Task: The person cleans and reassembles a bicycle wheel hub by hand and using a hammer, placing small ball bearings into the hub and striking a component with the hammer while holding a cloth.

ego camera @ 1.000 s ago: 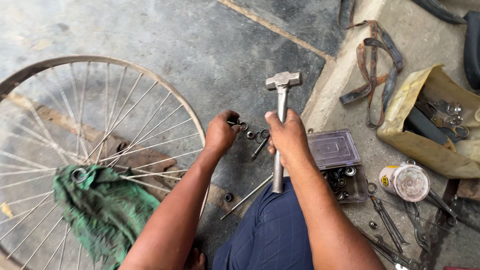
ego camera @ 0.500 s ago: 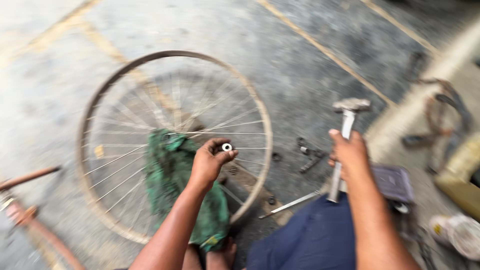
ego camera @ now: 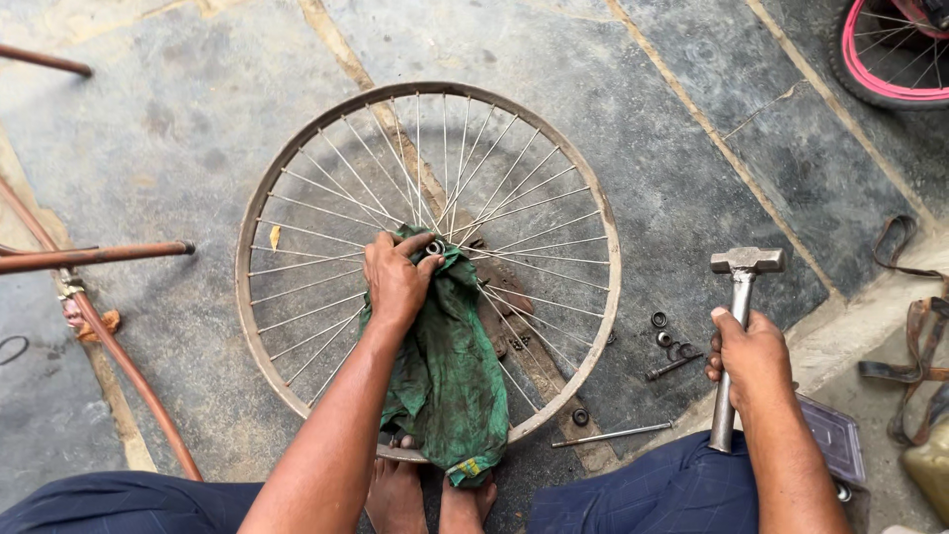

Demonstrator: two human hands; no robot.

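Head view: left hand [ego camera: 395,280] pinches small ring [ego camera: 435,246] at hub of bare wheel rim [ego camera: 593,213], flat on floor. Right hand [ego camera: 753,356] fisted on hammer [ego camera: 736,326], handle upright, well right of hub; left nearer.

The left hand [ego camera: 395,277] reaches forward on a straight arm, fingers curled down and pinching shut. The right hand [ego camera: 751,356] is a closed fist, thumb up, forearm drawn close to the body.

Both forearms are bare, without sleeves, watch or rings. Dark navy trousers [ego camera: 682,489] with a faint check cover the knees; the feet [ego camera: 425,494] are bare.
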